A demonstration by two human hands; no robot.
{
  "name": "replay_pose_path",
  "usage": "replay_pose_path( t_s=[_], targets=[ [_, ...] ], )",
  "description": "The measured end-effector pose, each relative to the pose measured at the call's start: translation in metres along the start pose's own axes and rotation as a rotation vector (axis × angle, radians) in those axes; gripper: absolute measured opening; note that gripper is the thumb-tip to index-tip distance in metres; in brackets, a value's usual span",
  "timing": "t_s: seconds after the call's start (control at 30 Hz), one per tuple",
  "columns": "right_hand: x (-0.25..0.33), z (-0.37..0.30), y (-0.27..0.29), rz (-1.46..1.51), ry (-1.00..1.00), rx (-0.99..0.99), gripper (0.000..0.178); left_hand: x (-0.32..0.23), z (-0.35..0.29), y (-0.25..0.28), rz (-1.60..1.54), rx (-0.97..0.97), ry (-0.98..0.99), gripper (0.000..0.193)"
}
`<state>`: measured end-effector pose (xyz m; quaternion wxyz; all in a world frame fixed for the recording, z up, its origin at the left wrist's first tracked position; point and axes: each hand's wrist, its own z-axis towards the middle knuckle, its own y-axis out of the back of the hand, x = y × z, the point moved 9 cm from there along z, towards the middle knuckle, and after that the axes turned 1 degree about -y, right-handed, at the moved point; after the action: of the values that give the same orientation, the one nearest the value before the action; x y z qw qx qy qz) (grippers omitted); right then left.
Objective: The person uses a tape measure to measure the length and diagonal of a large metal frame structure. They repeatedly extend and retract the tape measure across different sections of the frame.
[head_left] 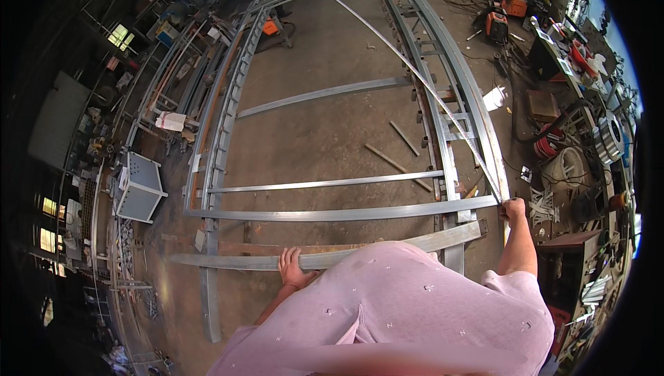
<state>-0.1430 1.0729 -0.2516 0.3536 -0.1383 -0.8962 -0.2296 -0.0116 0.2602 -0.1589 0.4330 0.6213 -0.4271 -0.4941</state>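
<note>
Pink shirt; right hand gripping measuring tape.

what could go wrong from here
The tape runs diagonally across the metal frame to the right hand; if that grip slips, it could snap back. The left hand rests on a bar whose left end sticks out past the rail; if it isn't fixed, which I can't tell, it might shift. Thin rods on the floor inside the frame could trip someone.
</note>
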Motion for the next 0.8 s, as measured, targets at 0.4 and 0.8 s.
replay_pose_path(
  t_s=[0.4, 0.8],
  targets=[
    [0.0038, -0.0030, -0.0025, 0.004, 0.009, 0.000, 0.020, 0.0006, -0.0010, 0.0001, -0.002, -0.007, -0.009, 0.104],
    [0.0059, -0.0072, -0.0033, 0.011, 0.004, -0.006, 0.018, 0.0016, -0.0009, -0.0011, 0.002, -0.010, 0.000, 0.104]
  ],
)
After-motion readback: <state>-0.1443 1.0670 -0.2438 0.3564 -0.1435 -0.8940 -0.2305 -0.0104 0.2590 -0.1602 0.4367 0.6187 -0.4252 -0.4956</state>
